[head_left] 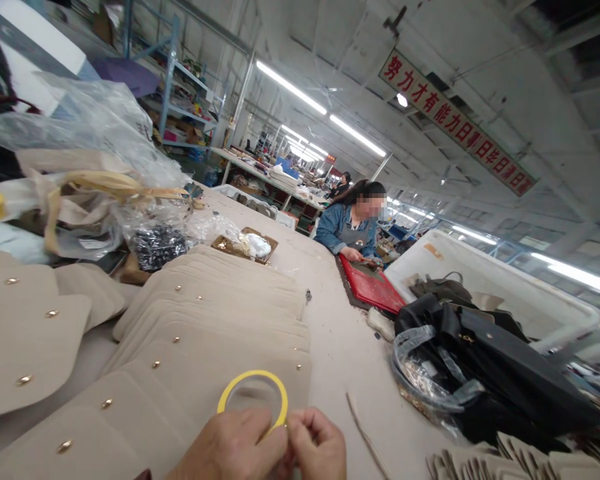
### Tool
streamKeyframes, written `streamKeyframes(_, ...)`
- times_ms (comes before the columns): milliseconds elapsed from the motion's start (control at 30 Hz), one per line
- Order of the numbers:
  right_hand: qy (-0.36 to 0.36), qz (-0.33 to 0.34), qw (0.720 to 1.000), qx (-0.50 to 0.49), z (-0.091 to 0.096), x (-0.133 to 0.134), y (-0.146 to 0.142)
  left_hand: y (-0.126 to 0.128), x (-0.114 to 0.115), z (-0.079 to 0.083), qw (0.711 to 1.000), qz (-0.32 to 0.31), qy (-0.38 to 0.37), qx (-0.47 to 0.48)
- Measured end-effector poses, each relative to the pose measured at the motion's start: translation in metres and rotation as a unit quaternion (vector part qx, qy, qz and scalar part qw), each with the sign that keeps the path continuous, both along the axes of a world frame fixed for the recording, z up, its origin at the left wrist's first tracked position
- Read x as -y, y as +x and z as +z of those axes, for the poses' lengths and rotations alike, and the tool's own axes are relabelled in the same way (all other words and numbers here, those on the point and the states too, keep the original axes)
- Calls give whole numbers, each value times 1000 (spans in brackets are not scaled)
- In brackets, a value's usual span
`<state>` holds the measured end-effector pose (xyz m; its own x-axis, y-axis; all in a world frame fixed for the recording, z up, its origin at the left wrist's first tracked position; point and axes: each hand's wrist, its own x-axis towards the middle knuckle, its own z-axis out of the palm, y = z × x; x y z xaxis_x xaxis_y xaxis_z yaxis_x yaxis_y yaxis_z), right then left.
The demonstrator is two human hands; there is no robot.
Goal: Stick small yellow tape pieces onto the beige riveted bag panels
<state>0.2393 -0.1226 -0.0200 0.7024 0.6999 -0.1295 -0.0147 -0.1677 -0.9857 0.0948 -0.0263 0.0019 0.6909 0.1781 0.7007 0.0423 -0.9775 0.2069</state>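
A roll of yellow tape (254,375) stands upright in my left hand (235,443), whose fingers are closed on its lower rim. Close beside it, my right hand (317,443) is pinched at the roll's lower right edge; what lies between those fingertips is hidden. Behind both hands spreads an overlapping stack of beige panels (200,347) with small gold-coloured metal fittings. More beige panels (25,333) with the same fittings lie to the left. A thin beige strip (365,437) rests on the table to the right of my hands.
Black bags (480,360) and a white bin (500,287) stand at right. A co-worker (350,223) sits across the table by a red board (373,283). Plastic-wrapped black parts (160,247), a small tray (223,245) and clear plastic (100,123) lie at far left. Beige pieces (520,460) fill the lower right.
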Motion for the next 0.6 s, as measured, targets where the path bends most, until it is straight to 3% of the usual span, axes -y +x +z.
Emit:
streamKeyframes(67,-7,29,998,-61,12,6,11,-1,2,3,999,9,-13,-41)
streamKeyframes(133,-41,55,996,-55,20,12,22,-1,1,2,992,35,-17,-121)
streamKeyframes(267,-116,72,990,-39,21,14,29,-1,-2,-7,964,50,-53,-257)
streamKeyframes(467,-145,75,986,25,8,11,18,1,-1,-7,952,46,-84,-291)
streamKeyframes(600,-178,88,972,125,5,9,13,0,-2,-1,950,44,-88,-296)
